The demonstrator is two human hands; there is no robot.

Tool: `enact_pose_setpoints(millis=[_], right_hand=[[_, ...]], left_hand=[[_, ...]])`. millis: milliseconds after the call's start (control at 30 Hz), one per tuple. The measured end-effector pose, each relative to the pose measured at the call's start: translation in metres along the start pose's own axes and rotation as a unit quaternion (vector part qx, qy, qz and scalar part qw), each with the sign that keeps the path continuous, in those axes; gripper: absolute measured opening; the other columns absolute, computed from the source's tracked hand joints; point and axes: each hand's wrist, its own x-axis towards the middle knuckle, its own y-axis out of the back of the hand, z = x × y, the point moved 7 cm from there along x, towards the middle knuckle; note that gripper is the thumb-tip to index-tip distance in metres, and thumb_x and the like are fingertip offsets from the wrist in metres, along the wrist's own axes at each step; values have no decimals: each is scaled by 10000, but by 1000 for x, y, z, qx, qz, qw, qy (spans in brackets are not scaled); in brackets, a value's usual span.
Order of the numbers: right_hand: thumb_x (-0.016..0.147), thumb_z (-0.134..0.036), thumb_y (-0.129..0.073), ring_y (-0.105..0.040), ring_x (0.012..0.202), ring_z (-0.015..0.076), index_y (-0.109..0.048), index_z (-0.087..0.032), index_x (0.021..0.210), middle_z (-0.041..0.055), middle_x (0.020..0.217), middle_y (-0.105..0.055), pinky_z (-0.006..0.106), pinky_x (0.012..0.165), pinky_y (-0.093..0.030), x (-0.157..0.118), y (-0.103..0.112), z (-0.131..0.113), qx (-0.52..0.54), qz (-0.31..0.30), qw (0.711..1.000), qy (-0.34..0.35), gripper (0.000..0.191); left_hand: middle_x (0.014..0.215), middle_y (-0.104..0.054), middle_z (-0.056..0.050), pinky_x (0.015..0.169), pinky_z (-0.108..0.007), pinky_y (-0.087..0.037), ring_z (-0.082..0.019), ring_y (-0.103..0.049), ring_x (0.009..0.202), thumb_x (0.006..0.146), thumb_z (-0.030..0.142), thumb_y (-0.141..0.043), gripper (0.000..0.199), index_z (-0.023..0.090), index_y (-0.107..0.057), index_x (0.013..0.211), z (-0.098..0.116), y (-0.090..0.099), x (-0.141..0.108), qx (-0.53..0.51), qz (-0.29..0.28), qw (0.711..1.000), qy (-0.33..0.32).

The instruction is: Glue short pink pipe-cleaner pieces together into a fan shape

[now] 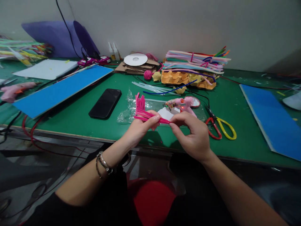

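My left hand (143, 125) is closed round a bundle of pink pipe cleaners (141, 108), above the front part of the green table (127, 128). Some strands point up and others lie sideways, narrowing to a tip on the right. My right hand (191, 133) pinches that tip between thumb and forefinger. Just behind my hands, a pink glue gun (187, 102) lies on clear plastic wrap (125, 116). Scissors with red and yellow handles (225, 128) rest to the right of my right hand.
A black phone (105, 103) and a long blue board (66, 89) lie to the left. Another blue board (272, 121) is at the right. Bundled coloured pipe cleaners (192, 62) sit on an orange egg carton (175, 78) at the back. A red stool (151, 201) shows below.
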Motion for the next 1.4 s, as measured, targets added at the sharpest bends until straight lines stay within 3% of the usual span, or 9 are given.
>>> enact_pose_setpoints(millis=[267, 800, 867, 967, 1000, 1067, 1100, 1233, 1400], right_hand=[[806, -141, -452, -515, 616, 93, -510, -184, 767, -2, 701, -575, 221, 573, -439, 1, -5, -1, 12, -63, 998, 19, 82], [787, -147, -476, -516, 595, 90, -517, -188, 761, -14, 682, -574, 220, 572, -441, 4, 0, 3, -6, -42, 999, 25, 63], [770, -180, -504, -520, 598, 97, -528, -196, 753, -13, 686, -573, 229, 565, -437, 7, 14, 11, -25, 3, 1000, 0, 33], [756, -240, -517, -524, 631, 115, -526, -200, 784, 12, 742, -561, 243, 556, -435, 5, 53, 40, -70, 180, 977, -93, 50], [740, -269, -535, -525, 648, 126, -525, -199, 804, 16, 742, -549, 256, 571, -439, 4, 60, 51, -99, 206, 966, -122, 95], [685, -349, -591, -529, 697, 160, -516, -186, 898, 38, 779, -549, 291, 594, -441, 3, 61, 75, -148, 171, 959, -171, 279], [650, -388, -619, -534, 742, 181, -512, -173, 944, 59, 833, -558, 315, 629, -443, 4, 54, 87, -163, 115, 964, -177, 380], [681, -379, -559, -545, 767, 214, -542, -137, 898, 96, 844, -590, 344, 658, -434, 0, 20, 115, -165, -45, 969, -176, 326], [720, -301, -476, -542, 670, 205, -525, -137, 961, 97, 799, -607, 313, 573, -410, -2, 8, 121, -170, -33, 963, -206, 296]], left_hand=[[544, -461, 38, 495, -237, -297, -64, -372, 486, 706, 356, -587, 224, 166, -529, 602, 2, -1, -1, 33, -8, 999, 8], [540, -518, 30, 492, -219, -328, -64, -416, 493, 688, 326, -611, 170, 178, -578, 611, 3, 7, 1, 16, 43, 999, 0], [537, -526, 31, 490, -216, -334, -62, -415, 488, 690, 320, -606, 161, 179, -585, 618, 2, 11, 3, 22, 63, 998, -4], [542, -554, 27, 492, -218, -352, -65, -416, 481, 692, 316, -598, 156, 172, -599, 632, 6, 19, 4, 57, 102, 993, -27], [536, -558, 25, 492, -220, -358, -67, -419, 479, 691, 318, -597, 165, 168, -602, 622, 9, 22, 4, 80, 118, 989, -39], [525, -568, 21, 491, -224, -366, -76, -434, 481, 687, 311, -597, 167, 163, -610, 611, 16, 27, 4, 129, 152, 978, -61], [521, -573, 19, 488, -225, -368, -80, -445, 485, 685, 301, -598, 157, 162, -615, 613, 19, 29, 3, 150, 166, 972, -70], [514, -574, 21, 473, -221, -359, -83, -460, 479, 693, 275, -588, 127, 167, -620, 634, 21, 32, 4, 201, 182, 959, -83], [496, -553, 34, 485, -223, -369, -80, -457, 467, 689, 234, -582, 106, 166, -608, 612, 10, 30, 11, 231, 166, 957, -66]])
